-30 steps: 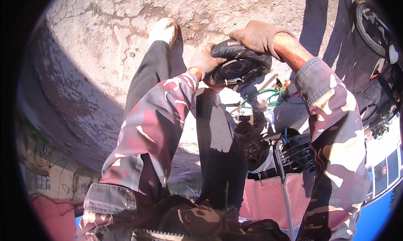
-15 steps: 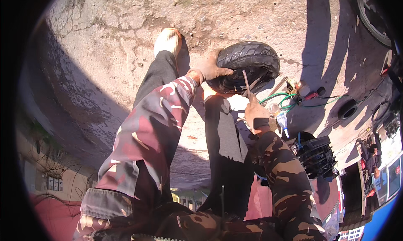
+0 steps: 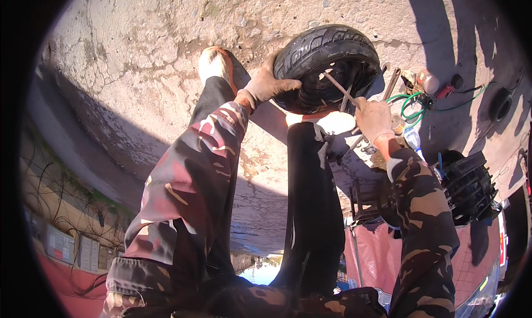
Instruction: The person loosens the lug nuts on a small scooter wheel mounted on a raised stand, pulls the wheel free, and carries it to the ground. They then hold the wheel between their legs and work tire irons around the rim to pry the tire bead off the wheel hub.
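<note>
A black motorcycle-type tyre (image 3: 327, 47) stands tilted on the ground in front of my feet, its open side and dark inner wheel facing me. My left hand (image 3: 267, 86) grips the tyre's left edge, thumb on the near sidewall and fingers behind the tread. My right hand (image 3: 375, 117) is closed around a thin metal bar (image 3: 338, 85), like a tyre lever, which points up and left across the wheel's opening. Whether its tip touches the wheel, I cannot tell. Beside it a second thin bar (image 3: 346, 98) rests at the tyre's lower right edge.
To the right lie a green hose (image 3: 413, 110), a reddish can (image 3: 428, 82), a bottle with a blue-white body (image 3: 413, 138) and another metal bar (image 3: 392, 82). A black slatted crate (image 3: 468, 188) stands near my right forearm. Further right lies a small tyre (image 3: 500, 106).
The bar in my right hand has tipped leftward, its end now over the wheel's middle. The tyre appears turned more upright, with my left hand still on it. The view has shifted.
</note>
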Tool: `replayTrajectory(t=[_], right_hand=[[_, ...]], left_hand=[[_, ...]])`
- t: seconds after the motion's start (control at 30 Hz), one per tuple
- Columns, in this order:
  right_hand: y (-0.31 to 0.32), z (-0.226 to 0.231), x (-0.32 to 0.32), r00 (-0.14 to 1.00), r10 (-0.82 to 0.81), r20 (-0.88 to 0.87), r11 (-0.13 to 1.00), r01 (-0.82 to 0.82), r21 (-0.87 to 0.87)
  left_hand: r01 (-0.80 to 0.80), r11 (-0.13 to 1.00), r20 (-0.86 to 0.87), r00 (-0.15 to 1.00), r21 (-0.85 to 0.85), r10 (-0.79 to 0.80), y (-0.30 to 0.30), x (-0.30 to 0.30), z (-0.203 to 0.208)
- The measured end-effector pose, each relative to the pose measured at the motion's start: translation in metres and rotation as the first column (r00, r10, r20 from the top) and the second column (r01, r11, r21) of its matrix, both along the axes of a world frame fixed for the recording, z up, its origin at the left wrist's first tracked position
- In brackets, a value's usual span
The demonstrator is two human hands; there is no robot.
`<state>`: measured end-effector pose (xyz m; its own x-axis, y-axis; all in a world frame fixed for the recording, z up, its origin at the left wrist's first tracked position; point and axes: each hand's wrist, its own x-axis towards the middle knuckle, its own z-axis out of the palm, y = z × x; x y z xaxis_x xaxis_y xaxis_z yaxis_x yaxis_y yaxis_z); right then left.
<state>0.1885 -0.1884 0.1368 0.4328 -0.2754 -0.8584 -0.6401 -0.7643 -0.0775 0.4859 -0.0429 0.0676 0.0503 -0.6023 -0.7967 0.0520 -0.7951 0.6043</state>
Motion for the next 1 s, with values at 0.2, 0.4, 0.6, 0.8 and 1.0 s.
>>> replayTrajectory(t=[0.2,0.4,0.6,0.8,1.0], right_hand=[[0.146,0.059,0.072,0.610,-0.785,-0.104,0.570,0.778,0.264],[-0.077,0.061,0.017,0.979,0.168,0.115,0.984,-0.174,0.046],[-0.129,-0.033,-0.014,0.817,0.241,0.523,0.969,-0.177,-0.171],[0.099,0.002,0.004,0.937,-0.350,0.018,0.937,0.349,0.011],[0.190,0.054,0.083,0.591,-0.804,-0.062,0.566,0.793,0.227]], left_hand=[[-0.162,0.987,-0.143,0.976,0.012,0.163,0.016,-0.006,-0.008],[-0.170,0.985,-0.061,0.984,0.011,0.170,0.019,-0.012,-0.010],[-0.139,0.990,-0.092,0.986,0.006,0.139,0.018,-0.010,-0.009],[-0.136,0.990,-0.066,0.988,0.026,0.138,0.021,-0.014,-0.005],[-0.139,0.989,-0.120,0.982,0.058,0.145,0.016,-0.009,0.004]])
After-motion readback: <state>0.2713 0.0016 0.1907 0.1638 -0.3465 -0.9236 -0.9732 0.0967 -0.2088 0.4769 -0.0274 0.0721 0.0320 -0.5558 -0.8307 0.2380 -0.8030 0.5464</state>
